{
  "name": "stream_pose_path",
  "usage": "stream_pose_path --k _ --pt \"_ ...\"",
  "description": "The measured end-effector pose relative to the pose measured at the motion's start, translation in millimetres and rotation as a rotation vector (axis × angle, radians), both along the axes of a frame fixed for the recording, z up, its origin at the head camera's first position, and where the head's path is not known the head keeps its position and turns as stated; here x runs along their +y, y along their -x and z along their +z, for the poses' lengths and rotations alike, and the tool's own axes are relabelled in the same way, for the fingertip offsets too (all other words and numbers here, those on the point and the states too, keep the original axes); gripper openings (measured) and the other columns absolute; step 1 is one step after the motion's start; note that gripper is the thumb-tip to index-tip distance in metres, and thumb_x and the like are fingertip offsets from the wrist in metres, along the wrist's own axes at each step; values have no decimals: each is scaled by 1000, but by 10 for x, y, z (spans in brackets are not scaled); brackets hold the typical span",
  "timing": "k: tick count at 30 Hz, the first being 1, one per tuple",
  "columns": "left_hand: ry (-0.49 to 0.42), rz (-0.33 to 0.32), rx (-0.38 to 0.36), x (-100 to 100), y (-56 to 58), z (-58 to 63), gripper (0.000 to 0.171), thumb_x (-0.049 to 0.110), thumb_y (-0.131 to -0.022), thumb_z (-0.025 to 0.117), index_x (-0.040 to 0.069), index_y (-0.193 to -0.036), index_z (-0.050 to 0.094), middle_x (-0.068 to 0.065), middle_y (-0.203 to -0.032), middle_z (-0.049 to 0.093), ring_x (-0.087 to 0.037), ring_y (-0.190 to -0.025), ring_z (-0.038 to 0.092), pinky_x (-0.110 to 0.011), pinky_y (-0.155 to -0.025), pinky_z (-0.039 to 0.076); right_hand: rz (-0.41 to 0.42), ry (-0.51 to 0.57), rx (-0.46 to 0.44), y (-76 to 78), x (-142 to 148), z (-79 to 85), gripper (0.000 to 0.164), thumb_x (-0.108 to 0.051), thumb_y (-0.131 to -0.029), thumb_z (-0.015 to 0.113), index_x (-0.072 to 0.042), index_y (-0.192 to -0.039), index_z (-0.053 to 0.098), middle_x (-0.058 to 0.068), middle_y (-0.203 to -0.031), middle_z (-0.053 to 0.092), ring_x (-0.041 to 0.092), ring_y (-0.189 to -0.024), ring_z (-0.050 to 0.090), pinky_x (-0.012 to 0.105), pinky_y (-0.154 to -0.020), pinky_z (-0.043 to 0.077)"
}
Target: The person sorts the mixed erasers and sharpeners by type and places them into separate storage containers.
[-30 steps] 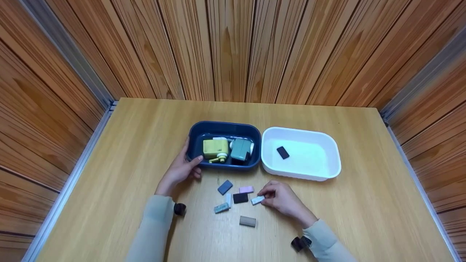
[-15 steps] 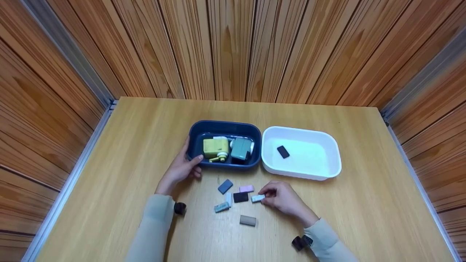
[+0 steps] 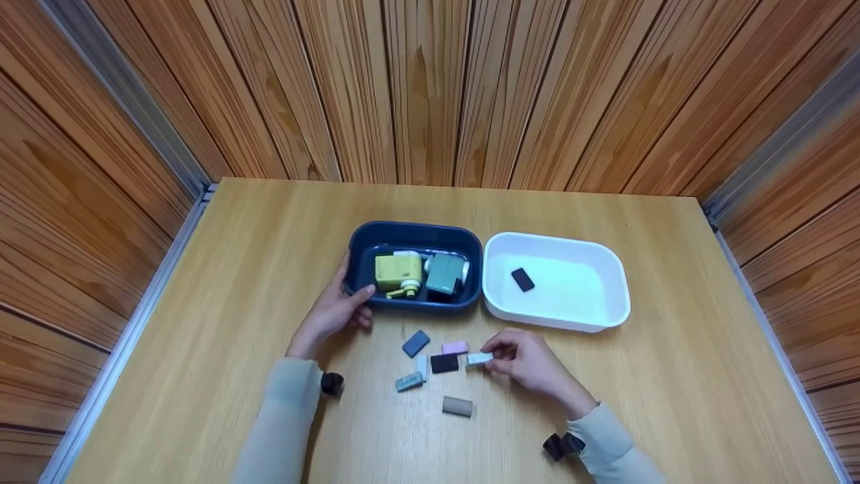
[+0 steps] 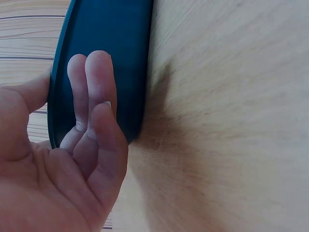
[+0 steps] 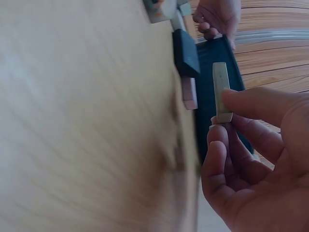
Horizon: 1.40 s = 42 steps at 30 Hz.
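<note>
In the head view, my left hand grips the left end of a dark blue bin, the thumb over its rim and other fingers along the outer wall. That wall fills the top of the left wrist view. My right hand pinches a small pale eraser between thumb and fingers, just off the table. Left of it lie a black eraser, a pink one, a blue one, a white one and a teal one.
Inside the blue bin sit a yellow crank pencil sharpener and a teal one. A white bin stands to its right, with a black eraser inside. A grey-brown cylinder lies nearest the front.
My right hand has shifted slightly up and to the right, lifting the pale eraser. The left hand stays at the blue bin.
</note>
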<state>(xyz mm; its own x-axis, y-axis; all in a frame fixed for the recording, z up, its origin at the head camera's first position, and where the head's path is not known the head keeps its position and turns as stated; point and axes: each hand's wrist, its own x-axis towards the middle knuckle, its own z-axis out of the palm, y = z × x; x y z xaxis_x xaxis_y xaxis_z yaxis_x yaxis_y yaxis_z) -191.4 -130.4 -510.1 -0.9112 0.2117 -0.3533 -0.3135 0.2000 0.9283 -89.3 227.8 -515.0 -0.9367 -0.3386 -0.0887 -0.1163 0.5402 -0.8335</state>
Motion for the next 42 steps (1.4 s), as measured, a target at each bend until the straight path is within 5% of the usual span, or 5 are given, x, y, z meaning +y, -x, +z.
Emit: stream_pose_path --k 18,42 --pt "4 -24 -1 -17 -8 30 85 32 -101 61 45 -157 -1 -22 -89 65 -35 -77 69 -44 -77 57 -61 30 22 38 51 365 19 -9 -87 77 -18 -104 74 -3 -97 65 19 -85 60 30 -71 52" --pt "6 -16 18 -14 -3 -7 84 35 -100 62 51 -156 1 -21 -85 66 -33 -73 69 -41 -71 58 -34 49 104 192 79 730 19 -12 -88 78 -16 -106 74 -4 -101 65 20 -90 60 34 -79 54"
